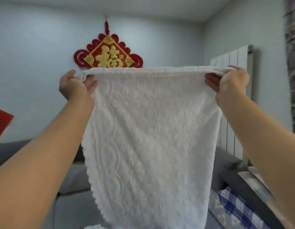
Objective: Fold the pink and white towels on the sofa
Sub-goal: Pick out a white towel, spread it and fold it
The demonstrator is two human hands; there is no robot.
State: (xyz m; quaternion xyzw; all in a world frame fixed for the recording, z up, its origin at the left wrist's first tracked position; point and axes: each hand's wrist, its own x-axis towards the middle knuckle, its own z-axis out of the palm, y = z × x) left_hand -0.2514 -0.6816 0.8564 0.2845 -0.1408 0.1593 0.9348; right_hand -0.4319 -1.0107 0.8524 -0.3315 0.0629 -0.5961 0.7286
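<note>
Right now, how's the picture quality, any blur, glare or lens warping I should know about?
Head view: soft, even indoor light, no glare; wide-angle bending stretches both forearms at the edges; the white towel shows its flower pattern clearly, held by left hand and right hand; the blue checked cloth is blurred.

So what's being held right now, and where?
The white towel, held up by its top edge: left hand grips one top corner, right hand the other.

Towel (151, 129) hangs between left hand (74, 86) and right hand (229, 85); wall ornament (108, 53) behind its top edge, radiator (232, 96) right, sofa (72, 179) below
</note>
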